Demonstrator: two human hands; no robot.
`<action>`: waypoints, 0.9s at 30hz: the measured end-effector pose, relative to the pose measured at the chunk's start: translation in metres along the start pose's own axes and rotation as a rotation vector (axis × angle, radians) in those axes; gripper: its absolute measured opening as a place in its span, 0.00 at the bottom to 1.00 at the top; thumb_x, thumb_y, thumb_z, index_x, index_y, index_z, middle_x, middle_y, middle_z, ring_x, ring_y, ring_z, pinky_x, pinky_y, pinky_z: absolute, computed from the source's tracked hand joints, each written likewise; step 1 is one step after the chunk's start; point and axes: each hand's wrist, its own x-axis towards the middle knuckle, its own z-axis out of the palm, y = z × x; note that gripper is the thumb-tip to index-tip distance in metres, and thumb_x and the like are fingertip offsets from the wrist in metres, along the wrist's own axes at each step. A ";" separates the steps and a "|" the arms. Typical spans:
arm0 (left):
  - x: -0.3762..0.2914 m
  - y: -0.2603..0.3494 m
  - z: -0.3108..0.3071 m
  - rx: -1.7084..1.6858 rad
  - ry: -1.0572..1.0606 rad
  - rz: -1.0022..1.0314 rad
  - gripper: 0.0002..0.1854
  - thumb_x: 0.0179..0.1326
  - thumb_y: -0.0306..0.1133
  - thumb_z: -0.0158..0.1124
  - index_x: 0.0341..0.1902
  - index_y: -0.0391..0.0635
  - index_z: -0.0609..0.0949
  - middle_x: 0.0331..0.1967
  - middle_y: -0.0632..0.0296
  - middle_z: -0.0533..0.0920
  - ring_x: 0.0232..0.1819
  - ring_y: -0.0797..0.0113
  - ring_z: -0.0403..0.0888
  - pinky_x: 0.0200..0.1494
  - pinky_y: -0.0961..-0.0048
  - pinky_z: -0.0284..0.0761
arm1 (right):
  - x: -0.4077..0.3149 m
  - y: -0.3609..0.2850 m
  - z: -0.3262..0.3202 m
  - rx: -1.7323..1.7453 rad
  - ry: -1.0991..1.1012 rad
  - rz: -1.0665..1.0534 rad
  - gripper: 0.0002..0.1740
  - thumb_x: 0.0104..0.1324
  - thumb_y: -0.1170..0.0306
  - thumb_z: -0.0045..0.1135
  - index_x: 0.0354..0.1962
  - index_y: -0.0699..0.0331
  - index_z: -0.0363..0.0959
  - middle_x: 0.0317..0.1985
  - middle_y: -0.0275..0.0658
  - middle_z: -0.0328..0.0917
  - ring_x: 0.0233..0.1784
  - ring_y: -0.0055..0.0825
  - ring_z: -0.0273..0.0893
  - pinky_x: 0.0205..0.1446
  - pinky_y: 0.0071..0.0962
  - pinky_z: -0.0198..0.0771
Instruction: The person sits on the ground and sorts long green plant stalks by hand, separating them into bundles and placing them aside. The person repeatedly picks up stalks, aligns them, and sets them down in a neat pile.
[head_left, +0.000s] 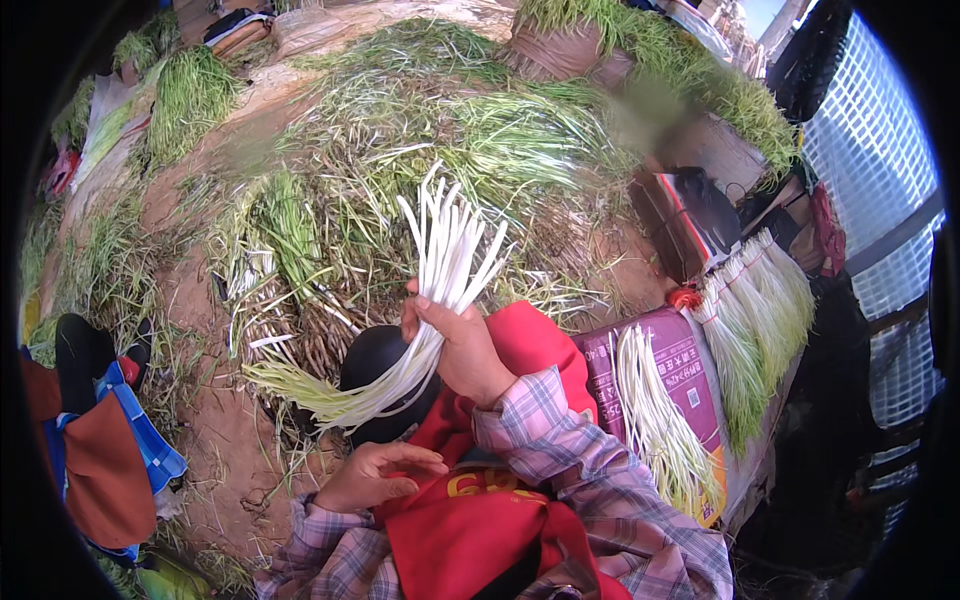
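My right hand (466, 346) grips a bunch of long, white-stemmed green vegetables (461, 259), which look like chives. Their white ends fan upward above the fist, while the pale green leaves droop to the left over my dark knee. Low on the left, my left hand (381, 472) is held before the red apron (465, 540), fingers a little apart and nothing in it. To the right of my lap, a loose bunch of the same stalks (656, 412) lies across a purple sack (682, 356) that bears writing.
Several tied bunches (750, 315) lie along the sack's far right side. A wide heap of uncleaned stalks (420, 142) covers the earth floor ahead. Another person's leg (101, 450) is at the left. Bundles (562, 45) are piled at the back; mesh sheeting (874, 135) stands at right.
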 end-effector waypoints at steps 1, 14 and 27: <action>0.006 0.014 0.000 -0.068 0.176 0.291 0.30 0.53 0.42 0.64 0.54 0.35 0.69 0.49 0.52 0.75 0.54 0.61 0.72 0.54 0.69 0.67 | -0.009 -0.001 0.002 -0.053 -0.046 -0.024 0.14 0.62 0.70 0.50 0.45 0.67 0.66 0.29 0.34 0.71 0.32 0.19 0.69 0.36 0.19 0.65; 0.094 0.117 0.044 0.398 0.616 0.746 0.29 0.64 0.47 0.47 0.58 0.35 0.64 0.43 0.53 0.76 0.40 0.69 0.76 0.45 0.75 0.71 | -0.065 -0.014 0.020 -0.301 -0.379 -0.060 0.23 0.60 0.74 0.51 0.54 0.65 0.60 0.41 0.30 0.68 0.42 0.16 0.63 0.46 0.20 0.63; 0.104 0.116 0.082 0.932 0.475 0.858 0.19 0.66 0.42 0.42 0.40 0.38 0.75 0.36 0.55 0.76 0.37 0.67 0.74 0.40 0.73 0.70 | -0.078 -0.026 0.014 -0.410 -0.385 -0.392 0.24 0.59 0.73 0.50 0.53 0.66 0.56 0.46 0.40 0.65 0.49 0.24 0.64 0.52 0.25 0.61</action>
